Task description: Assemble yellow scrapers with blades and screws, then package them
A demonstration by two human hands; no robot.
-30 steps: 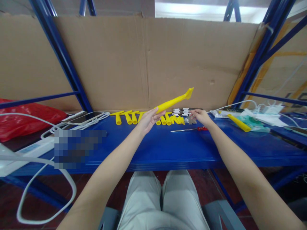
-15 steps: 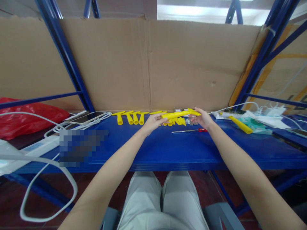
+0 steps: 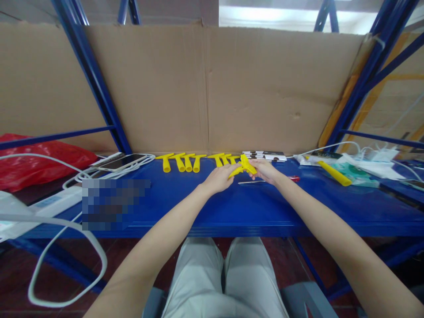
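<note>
Both hands meet over the blue table [image 3: 205, 207] around a yellow T-shaped plastic piece [image 3: 245, 164], its broad head turned up. My left hand [image 3: 219, 178] is closed round its lower, handle-like part. At the head, my right hand [image 3: 266, 170] grips with bent fingers. Behind my left hand stand several similar yellow T-shaped pieces [image 3: 218, 159], partly hidden by it. More such yellow pieces [image 3: 180, 162] with round hollow ends lie in a row farther left. Just beneath my right hand lies a screwdriver [image 3: 294, 178] with a red handle, its shaft partly covered.
Black-and-white flat packs [image 3: 265, 156] lie by the cardboard wall [image 3: 159, 88]. A yellow tube-like piece [image 3: 335, 173] rests on plastic bags at right. At left are a phone [image 3: 124, 162], white cables, a red bag [image 3: 39, 161] and a blurred-out patch. Blue posts [image 3: 96, 84] flank the table.
The yellow piece has been turned from lying lengthwise between my hands to head-up. Both hands have come closer together, the right moving left, and the flat packs behind are more exposed.
</note>
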